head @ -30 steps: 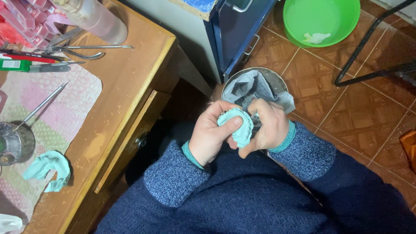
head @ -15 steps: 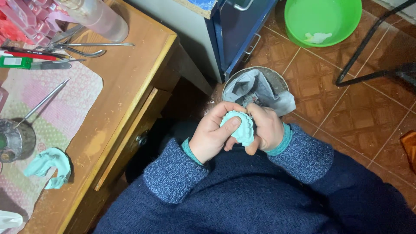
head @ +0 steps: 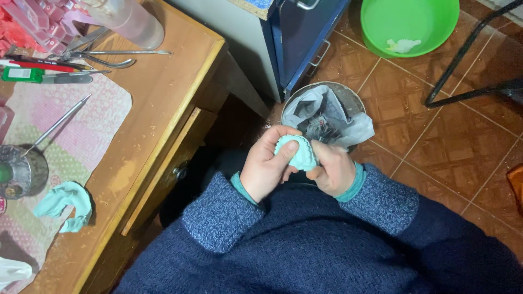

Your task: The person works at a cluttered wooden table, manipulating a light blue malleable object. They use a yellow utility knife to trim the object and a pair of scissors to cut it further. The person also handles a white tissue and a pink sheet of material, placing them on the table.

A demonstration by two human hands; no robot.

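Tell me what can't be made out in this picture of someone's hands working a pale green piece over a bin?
- Pale green piece, head view: underside hidden by the left hand and right hand.
- Lined bin: contents a dark jumble, too small to tell.
- Metal cup on the desk: cut off by the left edge.
- Green basin: top cut off; the white scrap inside too small to identify.

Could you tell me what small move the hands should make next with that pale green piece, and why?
Probably turn the pale green piece a little further between both hands: the left hand cups it with the thumb on top, the right hand pinches its edge, and it sits just above the lined bin.
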